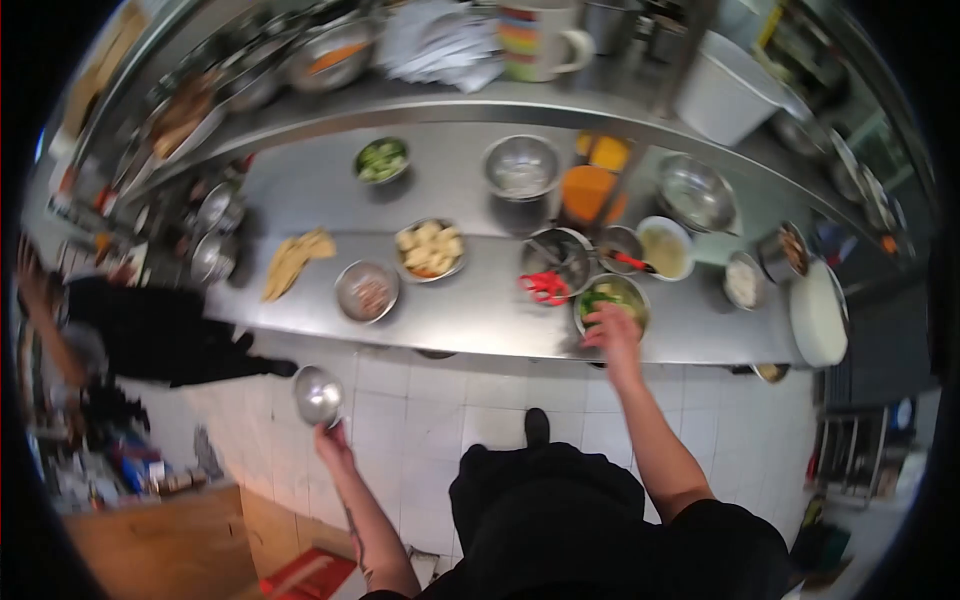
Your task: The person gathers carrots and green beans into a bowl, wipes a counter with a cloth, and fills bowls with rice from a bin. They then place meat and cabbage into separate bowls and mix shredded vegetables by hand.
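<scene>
My left hand (pixel 334 442) grips a small metal bowl (pixel 318 394) by its rim, out over the floor in front of the counter. No contents show in that bowl. My right hand (pixel 613 335) is at the near edge of a metal bowl with chopped greens (pixel 604 293), its fingers bent and somewhat apart; nothing shows in them. Just left of that bowl, red-handled scissors (pixel 545 288) rest at a metal bowl (pixel 575 250). Behind are a small bowl (pixel 621 240) with a red-handled utensil (pixel 632 262) and a white bowl of pale liquid (pixel 664 250).
On the steel counter (pixel 480 300) stand a bowl of pale chunks (pixel 430 250), a bowl of pinkish food (pixel 367 292), a yellowish cloth (pixel 298 262) and orange containers (pixel 590 195). A shelf (pixel 420 112) crosses above. Another person (pixel 130 325) is at the left.
</scene>
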`<state>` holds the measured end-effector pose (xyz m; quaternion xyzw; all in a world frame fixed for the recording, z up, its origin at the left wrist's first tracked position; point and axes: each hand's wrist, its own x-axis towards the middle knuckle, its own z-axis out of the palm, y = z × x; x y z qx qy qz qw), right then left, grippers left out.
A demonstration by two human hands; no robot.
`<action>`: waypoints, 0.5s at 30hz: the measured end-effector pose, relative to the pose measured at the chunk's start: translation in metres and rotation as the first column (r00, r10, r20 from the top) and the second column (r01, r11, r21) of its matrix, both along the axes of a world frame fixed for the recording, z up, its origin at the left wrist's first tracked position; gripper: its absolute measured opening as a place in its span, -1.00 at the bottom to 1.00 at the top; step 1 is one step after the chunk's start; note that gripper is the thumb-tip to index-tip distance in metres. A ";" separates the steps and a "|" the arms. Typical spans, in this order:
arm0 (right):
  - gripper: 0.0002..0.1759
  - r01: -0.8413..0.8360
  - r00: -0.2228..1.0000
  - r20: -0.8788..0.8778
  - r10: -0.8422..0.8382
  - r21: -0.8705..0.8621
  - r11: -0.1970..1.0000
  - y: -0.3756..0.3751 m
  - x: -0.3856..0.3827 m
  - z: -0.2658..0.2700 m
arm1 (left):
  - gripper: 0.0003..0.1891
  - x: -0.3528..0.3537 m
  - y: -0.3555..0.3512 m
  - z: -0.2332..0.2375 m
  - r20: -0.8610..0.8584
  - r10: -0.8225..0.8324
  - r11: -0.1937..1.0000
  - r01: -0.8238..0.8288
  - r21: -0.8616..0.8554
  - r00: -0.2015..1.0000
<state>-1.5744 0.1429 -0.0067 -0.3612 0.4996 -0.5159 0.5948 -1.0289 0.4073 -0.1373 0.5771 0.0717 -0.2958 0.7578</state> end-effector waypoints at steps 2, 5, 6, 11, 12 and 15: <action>-0.66 -0.440 0.898 0.027 0.439 0.042 0.897 0.007 0.105 0.000 | -0.72 -0.031 0.017 -0.007 -0.089 0.055 0.998 -0.058 -0.030 0.995; -0.36 -0.519 0.851 -0.021 0.525 0.116 0.847 -0.017 0.248 -0.025 | -0.71 -0.070 0.039 -0.011 -0.260 0.082 0.996 -0.071 0.052 0.962; -0.38 -0.468 0.877 0.018 0.480 0.252 0.847 -0.029 0.287 -0.024 | -0.71 -0.079 0.054 -0.017 -0.284 0.031 0.999 -0.027 0.019 0.958; -0.55 -0.303 0.953 0.070 0.296 0.327 0.895 -0.048 0.391 -0.075 | -0.72 -0.114 0.112 -0.009 -0.346 -0.007 0.990 0.056 0.132 0.938; -0.64 -0.222 0.974 0.028 0.223 0.257 0.941 -0.041 0.393 -0.075 | -0.72 -0.113 0.123 -0.014 -0.351 -0.022 0.988 0.074 0.136 0.936; -0.78 -0.272 0.958 0.150 0.244 0.204 0.940 0.002 0.350 -0.069 | -0.76 -0.112 0.160 -0.023 -0.312 -0.111 0.963 0.179 0.201 0.944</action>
